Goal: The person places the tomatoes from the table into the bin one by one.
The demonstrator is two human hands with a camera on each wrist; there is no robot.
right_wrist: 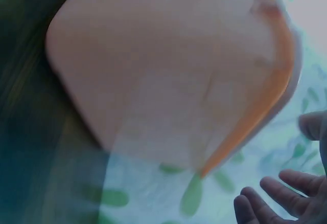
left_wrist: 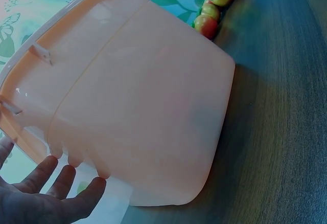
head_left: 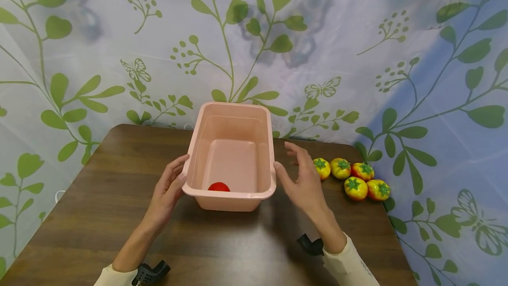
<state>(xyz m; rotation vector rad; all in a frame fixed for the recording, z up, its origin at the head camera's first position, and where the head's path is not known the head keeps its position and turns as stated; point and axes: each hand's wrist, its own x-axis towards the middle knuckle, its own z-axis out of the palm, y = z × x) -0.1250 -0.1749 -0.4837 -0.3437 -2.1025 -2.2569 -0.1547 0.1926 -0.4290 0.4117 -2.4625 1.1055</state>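
A pink plastic basin (head_left: 230, 202) stands on the table, with a red round object (head_left: 219, 186) showing inside at its near end; the basin's front wall hides part of that object. My left hand (head_left: 168, 191) is at the basin's left side. In the left wrist view, its fingertips (left_wrist: 96, 184) are right at the outer wall, below the rim. To the right of the basin is my right hand (head_left: 303, 184), fingers spread and thumb close by the rim. Nothing is in that hand, and the right wrist view shows a gap between its fingers and the basin (right_wrist: 153, 70).
Several yellow-red toy fruits with green leaf tops (head_left: 356, 188) sit clustered at the table's right edge. Behind the brown wooden table (head_left: 226, 250) hangs a leaf-patterned curtain (head_left: 158, 47), close to the basin's far end. Black wrist mounts (head_left: 152, 272) are on both forearms.
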